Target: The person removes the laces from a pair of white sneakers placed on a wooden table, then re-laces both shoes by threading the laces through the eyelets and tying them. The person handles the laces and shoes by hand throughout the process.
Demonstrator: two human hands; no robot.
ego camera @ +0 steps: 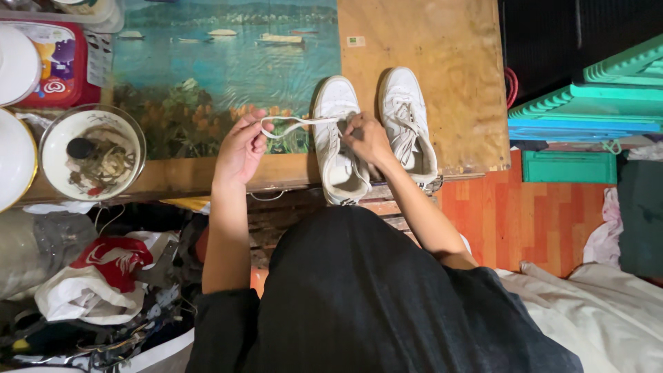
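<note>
Two white sneakers stand side by side on a wooden table (449,62), toes pointing away from me. My left hand (240,148) pinches a white shoelace (297,123) and holds it stretched out to the left of the left sneaker (336,148). My right hand (366,138) rests on that sneaker's lacing area, fingers closed on the lace where it enters the eyelets. The right sneaker (409,114) sits untouched just beyond my right wrist.
A lake-and-boats picture (207,62) lies flat on the table's left part. A glass bowl of small odds and ends (92,153) sits at the left, with white plates and a red tub beyond. Bags clutter the floor on the left; teal crates (594,103) stand at the right.
</note>
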